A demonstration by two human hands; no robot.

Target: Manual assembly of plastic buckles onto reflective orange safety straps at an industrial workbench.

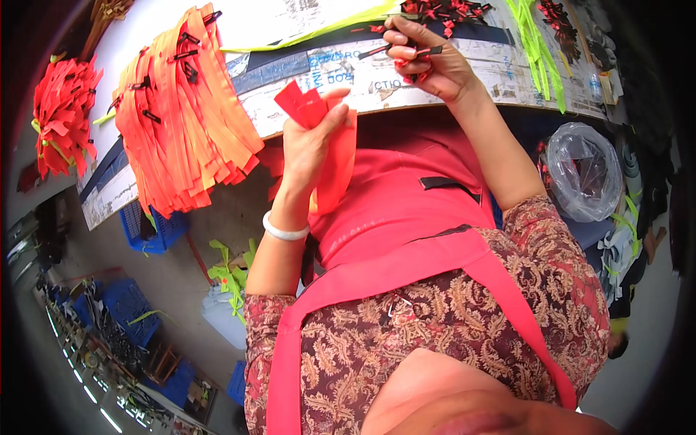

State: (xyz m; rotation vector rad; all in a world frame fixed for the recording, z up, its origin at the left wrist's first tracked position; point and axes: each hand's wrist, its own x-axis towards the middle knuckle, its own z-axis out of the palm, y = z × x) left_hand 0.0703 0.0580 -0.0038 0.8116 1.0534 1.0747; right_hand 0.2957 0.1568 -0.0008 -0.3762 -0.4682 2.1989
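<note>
A gap above the table [388, 98] parts the left hand [313, 141] from the right hand [435, 65]. Layered orange strips [181, 123] obstruct leftward passage; a red-and-black pile [453, 10] stands just past the right hand.

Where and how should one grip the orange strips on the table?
Probably at the lower ends of the orange strips, coming from the near side and pinching above and below: these ends hang beyond the table, while black clips sit farther up.
</note>
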